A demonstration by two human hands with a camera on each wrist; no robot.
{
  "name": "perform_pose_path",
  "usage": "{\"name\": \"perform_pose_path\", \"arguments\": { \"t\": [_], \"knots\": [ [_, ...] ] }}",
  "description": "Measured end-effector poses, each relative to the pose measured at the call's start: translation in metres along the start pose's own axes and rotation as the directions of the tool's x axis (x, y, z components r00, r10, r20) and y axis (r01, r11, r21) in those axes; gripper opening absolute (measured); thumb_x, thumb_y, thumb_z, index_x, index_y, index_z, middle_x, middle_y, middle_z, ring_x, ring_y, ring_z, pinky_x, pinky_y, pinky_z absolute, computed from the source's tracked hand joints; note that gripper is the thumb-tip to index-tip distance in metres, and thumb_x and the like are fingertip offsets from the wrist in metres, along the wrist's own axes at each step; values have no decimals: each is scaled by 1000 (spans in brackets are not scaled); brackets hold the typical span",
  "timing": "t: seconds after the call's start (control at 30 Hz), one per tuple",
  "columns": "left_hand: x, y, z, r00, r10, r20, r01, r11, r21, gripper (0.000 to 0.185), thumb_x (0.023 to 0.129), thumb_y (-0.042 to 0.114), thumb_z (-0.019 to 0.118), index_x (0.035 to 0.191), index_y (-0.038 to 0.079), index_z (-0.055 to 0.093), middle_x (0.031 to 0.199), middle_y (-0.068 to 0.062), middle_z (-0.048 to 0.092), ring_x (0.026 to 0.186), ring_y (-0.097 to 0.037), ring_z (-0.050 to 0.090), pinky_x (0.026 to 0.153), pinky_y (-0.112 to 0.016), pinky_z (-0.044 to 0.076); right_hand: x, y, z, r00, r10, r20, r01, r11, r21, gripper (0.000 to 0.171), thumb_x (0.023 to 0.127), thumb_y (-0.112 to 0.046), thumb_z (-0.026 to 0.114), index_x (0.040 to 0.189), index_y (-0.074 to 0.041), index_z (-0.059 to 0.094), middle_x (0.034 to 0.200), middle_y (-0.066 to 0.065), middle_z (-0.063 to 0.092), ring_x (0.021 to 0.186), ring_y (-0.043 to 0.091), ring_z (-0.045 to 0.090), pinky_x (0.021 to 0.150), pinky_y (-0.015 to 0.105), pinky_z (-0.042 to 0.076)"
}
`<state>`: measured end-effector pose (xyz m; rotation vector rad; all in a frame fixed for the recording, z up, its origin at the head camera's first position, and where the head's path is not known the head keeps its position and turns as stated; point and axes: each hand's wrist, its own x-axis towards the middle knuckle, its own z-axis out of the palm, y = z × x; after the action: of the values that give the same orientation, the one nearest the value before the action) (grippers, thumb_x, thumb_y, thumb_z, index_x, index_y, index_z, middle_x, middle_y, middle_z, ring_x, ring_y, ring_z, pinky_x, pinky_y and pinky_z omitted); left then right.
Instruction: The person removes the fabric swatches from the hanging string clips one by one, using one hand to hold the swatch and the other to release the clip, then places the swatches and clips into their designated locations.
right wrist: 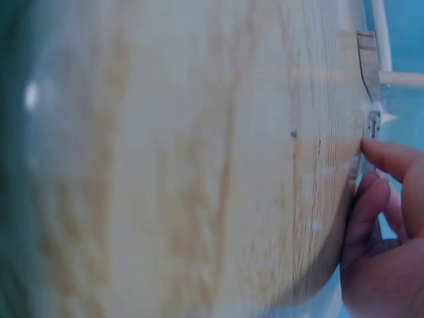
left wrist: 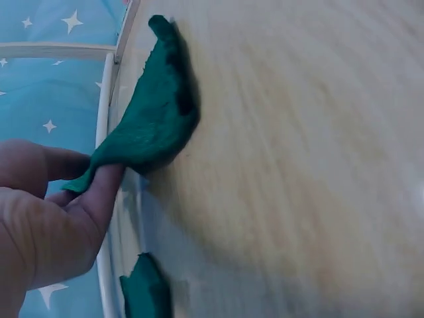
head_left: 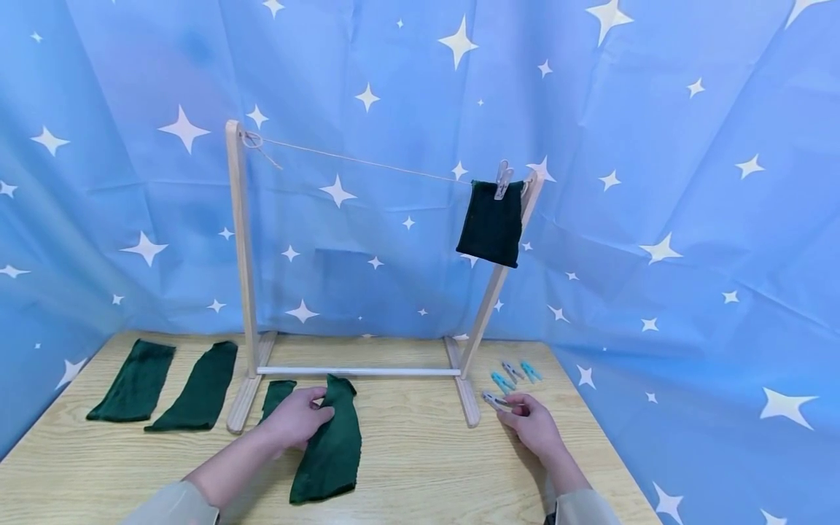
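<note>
The left hand (head_left: 298, 417) is pinching the upper edge of a green cloth (head_left: 331, 445) lying at lower centre of the head view on the bench (head_left: 426, 467), just in front of the rack (head_left: 357, 370); in the left wrist view the cloth (left wrist: 149, 126) is drooping from between thumb and fingers (left wrist: 99, 192), its far end trailing on the wood. The right hand (head_left: 534, 423), at lower right of the head view, is closing its fingertips around a grey peg (head_left: 494, 400) resting on the bench; the right wrist view is showing only curled fingers (right wrist: 387, 159) at the bench edge, and the peg itself is hard to make out there. Three more pegs (head_left: 515, 373) are lying just beyond, near the rack's right foot. Two further cloths (head_left: 164, 383) are lying flat at lower left, and a small one (head_left: 275, 394) is peeking out beside the left hand. Up on the string (head_left: 367, 162), a dark cloth (head_left: 492, 222) is hanging at the right post, held by a peg (head_left: 502, 179). The cloth looks light, soft and limp, likely to fold and sag wherever it is unsupported, so taking it by a top corner or edge seems best. The peg seems small, stiff and springy, best squeezed at its tail ends.
</note>
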<state>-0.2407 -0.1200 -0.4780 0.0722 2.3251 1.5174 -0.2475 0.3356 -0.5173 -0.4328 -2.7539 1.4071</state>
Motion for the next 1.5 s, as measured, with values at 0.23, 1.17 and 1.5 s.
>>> {"name": "perform_pose_path", "arguments": {
  "t": [0.23,1.17,1.5],
  "knots": [
    [-9,5,-8,997,12,-70,-3,992,130,59,109,11,63,162,-7,44,100,-13,70,58,-18,60,55,-37,60,2,2,1,1000,10,5,-10,1000,20,31,103,-15,74,131,-4,68,95,2,56,62,13,47,52,26,41],
    [-3,-3,-6,919,157,362,-365,691,624,96,92,52,86,169,14,44,178,-18,34,167,-48,27,132,-72,25,6,7,-3,1000,4,17,-4,1000,16,36,102,-18,76,133,-3,66,101,5,57,67,17,52,52,29,48],
    [-1,-5,-13,910,151,386,-365,732,575,96,92,51,86,170,14,42,181,-18,28,169,-47,19,132,-77,6,6,8,-2,1000,6,17,-7,1000,3,41,102,-23,77,136,-2,65,103,6,58,68,16,53,53,28,50]
  ]
}}
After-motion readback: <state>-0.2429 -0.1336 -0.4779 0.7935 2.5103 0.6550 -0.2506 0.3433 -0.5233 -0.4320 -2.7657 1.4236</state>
